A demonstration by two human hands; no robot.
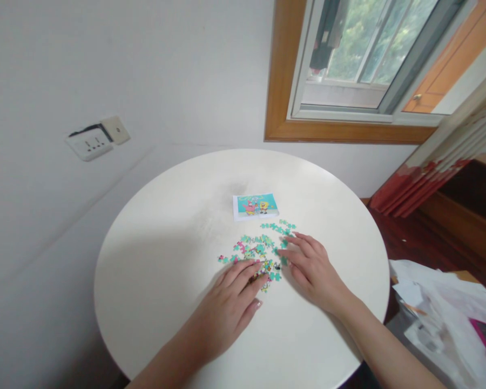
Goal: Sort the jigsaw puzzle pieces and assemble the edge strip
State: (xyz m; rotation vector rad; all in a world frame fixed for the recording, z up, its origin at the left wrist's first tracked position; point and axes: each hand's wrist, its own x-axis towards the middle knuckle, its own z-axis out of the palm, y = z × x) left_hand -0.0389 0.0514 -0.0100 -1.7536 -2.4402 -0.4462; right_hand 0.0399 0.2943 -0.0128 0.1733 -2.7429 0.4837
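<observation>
Mostly, this looks like the sorting part: both hands are down among the small puzzle pieces (260,249), which lie in a messy pile on the round white surface (146,270). Think of the pile as the middle of a clock. The left hand (230,302) is at 7 o'clock, its fingers bent and a bit apart over the low side, with its thumb away from them. The right hand (314,270) is at 4 o'clock, its fingers apart too, with the tips by the green pieces there. I cannot tell if a piece is under any fingertip. The picture card (256,207) lies flat at 12 o'clock, with a pink and a yellow cartoon friend on it. A bent line of green pieces (278,229) sits at 1 o'clock. The pieces look thin and flat, so picking one out would call for a soft pinch at its edge.
</observation>
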